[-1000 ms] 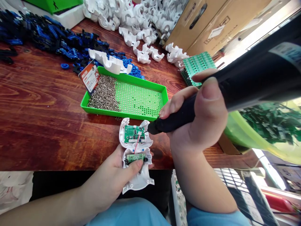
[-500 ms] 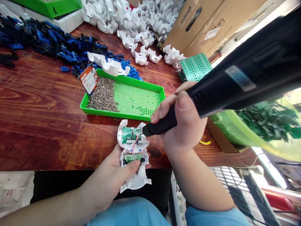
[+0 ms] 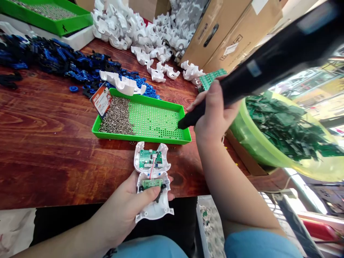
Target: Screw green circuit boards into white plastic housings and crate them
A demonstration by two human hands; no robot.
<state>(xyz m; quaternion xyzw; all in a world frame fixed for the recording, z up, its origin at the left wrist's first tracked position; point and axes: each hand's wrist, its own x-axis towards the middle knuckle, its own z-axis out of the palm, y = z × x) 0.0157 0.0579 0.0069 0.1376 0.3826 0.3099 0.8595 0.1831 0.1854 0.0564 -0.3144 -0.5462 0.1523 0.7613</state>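
Observation:
My left hand [image 3: 139, 199] grips a white plastic housing [image 3: 157, 211] near the table's front edge, thumb on its lower half. The housing lies opened in two halves. A green circuit board [image 3: 150, 158] sits in the upper half and a smaller board [image 3: 152, 183] in the lower; a thin red and white wire joins them. My right hand [image 3: 215, 111] is wrapped round a black electric screwdriver [image 3: 258, 71]. Its tip is over the right end of a green perforated tray [image 3: 142, 138]; whether it touches cannot be made out. Small screws [image 3: 116, 114] heap at the tray's left side.
White plastic shells [image 3: 118, 28] pile up at the back, beside a cardboard box [image 3: 215, 36]. Blue and black parts [image 3: 67, 61] lie at the left. A yellow-green basin [image 3: 244, 132] of green boards stands at the right. A white shell piece [image 3: 123, 83] rests against the tray's back rim.
My right hand has moved the screwdriver from the housing's upper half up and right to the tray's right end. My left hand still holds the housing in nearly the same place.

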